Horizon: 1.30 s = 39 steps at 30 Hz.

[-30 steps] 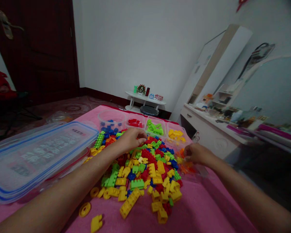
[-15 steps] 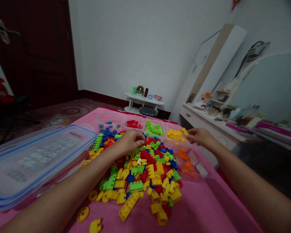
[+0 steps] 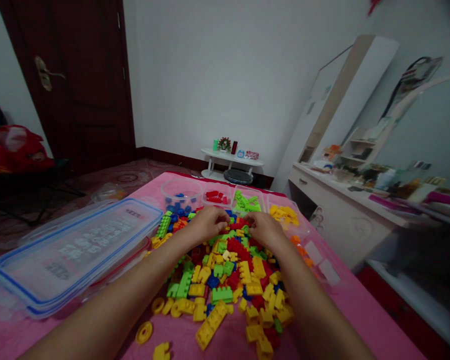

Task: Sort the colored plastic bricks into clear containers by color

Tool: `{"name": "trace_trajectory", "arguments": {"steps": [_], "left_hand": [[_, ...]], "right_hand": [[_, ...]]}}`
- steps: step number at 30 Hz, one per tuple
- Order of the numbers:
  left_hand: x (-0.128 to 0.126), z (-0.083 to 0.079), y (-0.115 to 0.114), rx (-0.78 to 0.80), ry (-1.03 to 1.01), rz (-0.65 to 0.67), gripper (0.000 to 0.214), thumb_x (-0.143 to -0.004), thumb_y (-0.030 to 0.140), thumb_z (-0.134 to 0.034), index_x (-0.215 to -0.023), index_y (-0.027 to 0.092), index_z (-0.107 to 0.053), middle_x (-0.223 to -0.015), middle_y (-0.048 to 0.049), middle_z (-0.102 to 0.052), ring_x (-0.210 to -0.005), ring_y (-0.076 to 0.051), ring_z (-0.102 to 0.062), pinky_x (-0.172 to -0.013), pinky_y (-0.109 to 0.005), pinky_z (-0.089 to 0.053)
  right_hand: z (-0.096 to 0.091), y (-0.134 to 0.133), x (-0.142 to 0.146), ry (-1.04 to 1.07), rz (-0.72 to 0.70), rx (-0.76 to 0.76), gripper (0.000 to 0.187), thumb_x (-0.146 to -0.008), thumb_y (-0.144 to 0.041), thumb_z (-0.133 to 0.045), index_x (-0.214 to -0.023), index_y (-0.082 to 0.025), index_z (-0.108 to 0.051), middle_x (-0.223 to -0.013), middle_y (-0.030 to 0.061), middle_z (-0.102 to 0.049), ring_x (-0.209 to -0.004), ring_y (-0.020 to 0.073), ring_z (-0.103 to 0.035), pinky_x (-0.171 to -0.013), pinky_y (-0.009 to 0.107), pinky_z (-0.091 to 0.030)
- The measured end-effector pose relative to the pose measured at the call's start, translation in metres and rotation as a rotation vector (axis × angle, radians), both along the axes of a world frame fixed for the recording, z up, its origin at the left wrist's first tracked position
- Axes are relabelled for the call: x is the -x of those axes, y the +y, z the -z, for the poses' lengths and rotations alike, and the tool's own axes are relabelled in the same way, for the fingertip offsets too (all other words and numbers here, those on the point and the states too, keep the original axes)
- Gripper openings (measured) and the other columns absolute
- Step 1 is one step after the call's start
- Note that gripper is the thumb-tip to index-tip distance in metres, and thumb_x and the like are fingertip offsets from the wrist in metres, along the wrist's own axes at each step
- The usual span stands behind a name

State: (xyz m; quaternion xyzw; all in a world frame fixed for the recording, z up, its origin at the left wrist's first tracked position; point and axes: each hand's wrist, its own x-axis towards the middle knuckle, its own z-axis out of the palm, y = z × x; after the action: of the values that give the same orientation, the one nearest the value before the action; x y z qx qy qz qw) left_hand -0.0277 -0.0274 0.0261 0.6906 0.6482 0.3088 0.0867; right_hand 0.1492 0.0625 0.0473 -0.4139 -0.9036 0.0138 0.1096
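A large heap of toy building bricks (image 3: 225,270) in yellow, green, red and blue lies on the pink cloth (image 3: 195,340). Over the far part of the heap, my left hand (image 3: 209,223) has its fingers curled toward the thumb; anything between them is too small to make out. My right hand (image 3: 265,229) reaches into the same part from the right, thumb and fingers slightly apart beside red bricks (image 3: 240,223). Behind the hands stand a round clear tub (image 3: 182,192) with blue bricks and clear boxes of red pieces (image 3: 216,197), green pieces (image 3: 246,201) and yellow pieces (image 3: 284,215).
Clear lids with blue rims (image 3: 78,250) lie stacked on the left. Orange pieces (image 3: 303,252) sit in a clear container at the right, partly behind my right arm. A white dressing table (image 3: 333,195) stands beyond the right edge, a low white shelf (image 3: 232,158) by the wall.
My right hand has moved left from the box of yellow pieces to the heap; the yellow piece it held no longer shows in it. My left hand stays over the heap. The view has shifted slightly.
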Motion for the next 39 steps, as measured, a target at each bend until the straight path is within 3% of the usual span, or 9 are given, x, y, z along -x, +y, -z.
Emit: {"name": "trace_trajectory", "arguments": {"steps": [3,7,16,21,28,34,39], "left_hand": [[0.000,0.001,0.000,0.051,-0.005,0.042,0.022,-0.075,0.026,-0.057,-0.091,0.019,-0.070,-0.084,-0.0017,-0.071,-0.075,-0.015,-0.062,-0.068,-0.022,-0.044],[0.001,-0.004,-0.003,0.089,-0.014,0.060,0.024,-0.075,0.029,-0.057,-0.093,0.018,-0.070,-0.086,-0.0030,-0.071,-0.074,-0.015,-0.061,-0.068,-0.021,-0.044],[0.012,-0.011,-0.011,0.215,0.114,0.121,0.025,-0.069,0.025,-0.061,-0.092,0.019,-0.070,-0.090,-0.0026,-0.071,-0.078,-0.016,-0.062,-0.067,-0.021,-0.042],[0.014,-0.018,-0.014,0.316,0.081,0.154,0.018,-0.070,0.020,-0.056,-0.082,0.018,-0.070,-0.072,0.0001,-0.069,-0.062,-0.012,-0.059,-0.055,-0.019,-0.038],[0.017,-0.035,-0.018,0.178,0.164,-0.005,0.021,-0.071,0.022,-0.053,-0.080,0.016,-0.070,-0.073,-0.0020,-0.069,-0.063,-0.013,-0.058,-0.057,-0.020,-0.039],[0.061,-0.039,-0.026,0.186,0.295,-0.330,0.025,-0.068,0.022,-0.056,-0.088,0.021,-0.072,-0.084,-0.0045,-0.071,-0.073,-0.015,-0.062,-0.061,-0.021,-0.040],[0.084,-0.030,-0.028,0.339,0.339,-0.332,0.030,-0.063,0.029,-0.063,-0.091,0.023,-0.072,-0.086,-0.0033,-0.071,-0.071,-0.014,-0.061,-0.058,-0.019,-0.039]], "right_hand": [[0.022,0.004,-0.003,-0.025,0.003,-0.014,0.048,-0.071,-0.014,-0.056,-0.115,-0.030,-0.061,-0.112,0.0039,-0.065,-0.106,0.0220,-0.058,-0.084,0.031,-0.043],[0.034,0.007,-0.005,0.033,-0.009,-0.040,0.039,-0.076,-0.022,-0.055,-0.114,-0.027,-0.062,-0.113,0.0044,-0.065,-0.108,0.0202,-0.056,-0.090,0.029,-0.039],[0.017,0.003,-0.010,-0.016,-0.002,0.031,0.037,-0.075,-0.026,-0.055,-0.111,-0.030,-0.063,-0.098,0.0024,-0.069,-0.093,0.0200,-0.061,-0.074,0.027,-0.042],[-0.002,-0.002,-0.018,0.000,-0.052,0.023,0.040,-0.070,-0.028,-0.062,-0.111,-0.029,-0.064,-0.103,0.0027,-0.067,-0.094,0.0205,-0.061,-0.074,0.027,-0.042],[-0.036,-0.013,-0.034,-0.079,-0.046,0.044,0.018,-0.068,-0.025,-0.063,-0.084,-0.028,-0.072,-0.082,0.0011,-0.069,-0.072,0.0161,-0.062,-0.058,0.024,-0.037],[-0.029,-0.003,-0.039,-0.189,0.000,0.032,0.028,-0.066,-0.022,-0.062,-0.093,-0.027,-0.070,-0.089,0.0039,-0.069,-0.075,0.0179,-0.062,-0.059,0.025,-0.038],[-0.022,-0.005,-0.030,-0.174,-0.053,0.072,0.032,-0.066,-0.031,-0.066,-0.098,-0.028,-0.069,-0.088,0.0029,-0.069,-0.079,0.0193,-0.062,-0.062,0.026,-0.038]]}}
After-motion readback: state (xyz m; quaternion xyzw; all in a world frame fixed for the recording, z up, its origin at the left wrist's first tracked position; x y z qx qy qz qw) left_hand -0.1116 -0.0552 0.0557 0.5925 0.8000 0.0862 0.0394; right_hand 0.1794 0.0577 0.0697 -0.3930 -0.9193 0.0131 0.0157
